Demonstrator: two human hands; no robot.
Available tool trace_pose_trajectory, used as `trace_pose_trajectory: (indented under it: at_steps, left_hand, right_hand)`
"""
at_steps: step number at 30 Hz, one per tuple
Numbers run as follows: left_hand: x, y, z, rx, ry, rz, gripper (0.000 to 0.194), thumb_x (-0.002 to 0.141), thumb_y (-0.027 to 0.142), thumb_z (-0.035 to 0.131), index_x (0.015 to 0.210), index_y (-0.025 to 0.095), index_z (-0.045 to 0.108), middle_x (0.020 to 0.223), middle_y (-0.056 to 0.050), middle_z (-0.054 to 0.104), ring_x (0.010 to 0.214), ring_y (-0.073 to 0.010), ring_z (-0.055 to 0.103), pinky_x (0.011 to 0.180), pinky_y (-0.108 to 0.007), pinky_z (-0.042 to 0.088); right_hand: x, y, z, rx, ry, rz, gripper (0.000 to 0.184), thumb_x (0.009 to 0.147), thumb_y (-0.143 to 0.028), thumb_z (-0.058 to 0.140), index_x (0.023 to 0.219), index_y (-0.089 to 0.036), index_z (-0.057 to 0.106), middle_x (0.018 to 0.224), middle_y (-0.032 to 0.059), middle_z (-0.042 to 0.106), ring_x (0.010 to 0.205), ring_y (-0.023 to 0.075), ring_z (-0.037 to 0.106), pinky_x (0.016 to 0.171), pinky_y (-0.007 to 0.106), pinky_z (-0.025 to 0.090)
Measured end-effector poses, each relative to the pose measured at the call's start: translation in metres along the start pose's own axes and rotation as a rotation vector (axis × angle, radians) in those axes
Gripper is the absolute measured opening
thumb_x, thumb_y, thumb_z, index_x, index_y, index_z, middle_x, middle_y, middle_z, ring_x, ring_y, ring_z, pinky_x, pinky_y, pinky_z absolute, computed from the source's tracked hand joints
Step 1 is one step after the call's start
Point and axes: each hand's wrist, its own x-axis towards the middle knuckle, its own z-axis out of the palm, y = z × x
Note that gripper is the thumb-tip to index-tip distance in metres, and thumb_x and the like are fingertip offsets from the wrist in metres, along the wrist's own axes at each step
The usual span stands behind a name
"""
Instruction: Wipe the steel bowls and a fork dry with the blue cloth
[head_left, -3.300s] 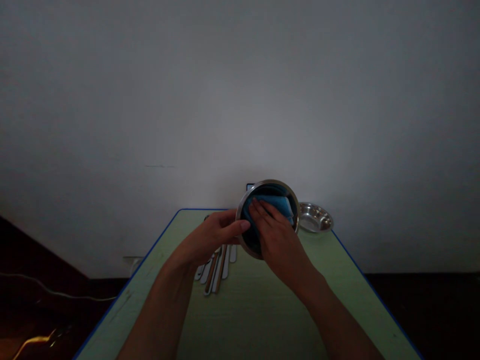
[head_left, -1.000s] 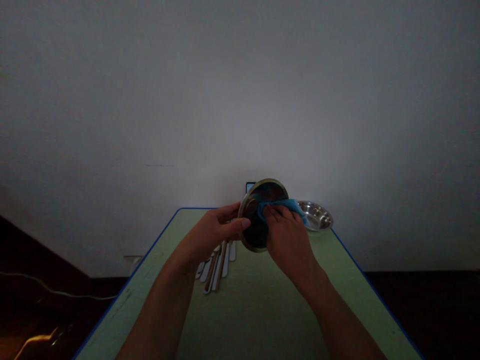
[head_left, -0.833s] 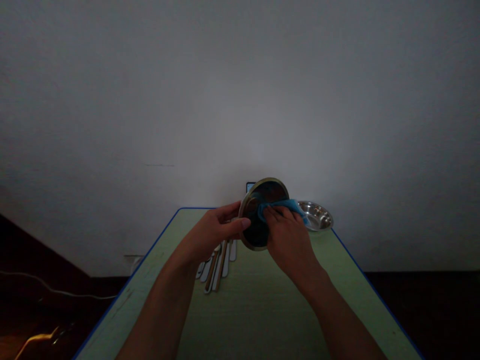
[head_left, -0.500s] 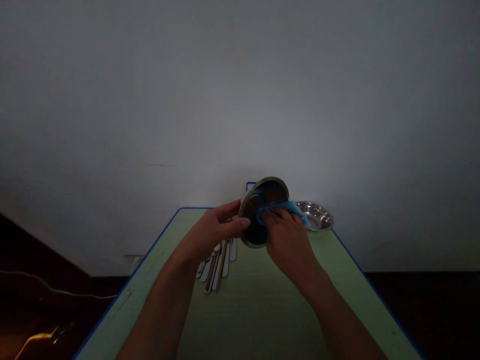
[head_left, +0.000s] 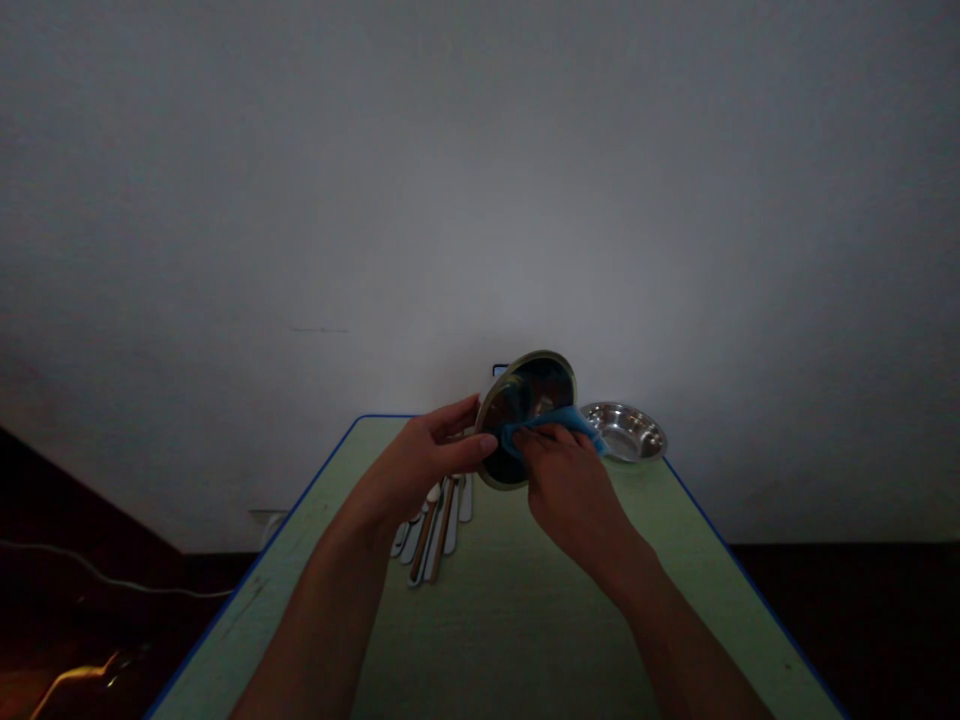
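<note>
1. head view: the left hand (head_left: 420, 460) has its grip pinched at the edge of a steel bowl (head_left: 538, 398), thumb over the rim, other fingers partly hidden behind the outer wall.
2. the right hand (head_left: 574, 490) has its grip bunched on a blue cloth (head_left: 564, 416), fingertips curled into the bowl's mouth; part of the cloth spills past the rim.
3. the bowl is held tilted above the worktop (head_left: 525, 620), its opening turned toward the right hand.
4. for good contact, the thumb wants to be firm on the rim while the cloth lies flat under the fingertips, following the curve in even strokes (a thin steel wall could twist if pushed hard on one side). turning the bowl a little at a time would suit the inner wall better than bending the wrist.
5. just beside the cloth, toward the right, a second steel bowl (head_left: 628, 432) rests upright near the wall (head_left: 480, 200).
6. below the left hand, assorted cutlery (head_left: 431, 540) lies fanned out, some handles brown.
7. behind the held bowl peeks a dark-edged device (head_left: 499, 370); its screen is too small and covered to read. no brand or label is legible anywhere.
</note>
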Motion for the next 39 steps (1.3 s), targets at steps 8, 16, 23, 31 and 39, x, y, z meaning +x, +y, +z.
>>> trace_pose_trajectory:
  at_steps: [8, 16, 23, 31, 39]
  left_hand:
    - [0.0000, -0.0009, 0.0005, -0.019, 0.017, -0.012, 0.063, 0.069, 0.029, 0.075, 0.128, 0.018, 0.055, 0.119, -0.012, 0.065, 0.107, -0.0285, 0.059, 0.081, -0.036, 0.049]
    - [-0.0002, -0.0013, -0.0004, -0.045, -0.004, -0.003, 0.060, 0.070, 0.027, 0.075, 0.127, 0.018, 0.055, 0.122, -0.012, 0.063, 0.106, -0.0290, 0.060, 0.078, -0.035, 0.051]
    - [-0.0009, 0.0009, 0.0009, -0.073, -0.008, 0.000, 0.059, 0.069, 0.023, 0.075, 0.125, 0.018, 0.057, 0.118, -0.011, 0.065, 0.105, -0.0280, 0.061, 0.079, -0.034, 0.051]
    - [-0.0014, 0.0031, 0.0023, -0.066, 0.006, 0.010, 0.057, 0.069, 0.025, 0.074, 0.123, 0.017, 0.059, 0.109, -0.012, 0.069, 0.095, -0.0264, 0.063, 0.078, -0.037, 0.051]
    - [-0.0008, 0.0013, 0.0007, -0.099, -0.004, 0.015, 0.060, 0.071, 0.023, 0.074, 0.128, 0.016, 0.055, 0.108, -0.012, 0.069, 0.083, -0.0202, 0.065, 0.077, -0.035, 0.052]
  right_hand:
    - [-0.0009, -0.0017, -0.0006, 0.052, -0.025, -0.014, 0.042, 0.078, -0.006, 0.040, 0.114, -0.016, 0.059, 0.116, 0.0083, 0.064, 0.113, 0.0239, 0.049, 0.090, 0.039, 0.035]
    - [-0.0014, -0.0034, -0.0002, 0.080, -0.016, -0.023, 0.038, 0.083, -0.009, 0.041, 0.115, -0.015, 0.059, 0.111, 0.0099, 0.065, 0.108, 0.0236, 0.052, 0.089, 0.038, 0.038]
    - [-0.0024, -0.0033, -0.0008, 0.135, -0.006, -0.050, 0.036, 0.084, -0.010, 0.042, 0.114, -0.016, 0.060, 0.113, 0.0096, 0.064, 0.107, 0.0209, 0.054, 0.092, 0.035, 0.040]
    - [-0.0040, -0.0034, -0.0016, 0.178, -0.017, -0.067, 0.037, 0.086, -0.010, 0.041, 0.117, -0.017, 0.058, 0.114, 0.0096, 0.063, 0.110, 0.0196, 0.052, 0.094, 0.036, 0.040]
    - [-0.0068, -0.0041, -0.0054, 0.254, -0.012, -0.101, 0.039, 0.085, -0.006, 0.040, 0.117, -0.018, 0.058, 0.115, 0.0091, 0.063, 0.108, 0.0190, 0.053, 0.092, 0.035, 0.042]
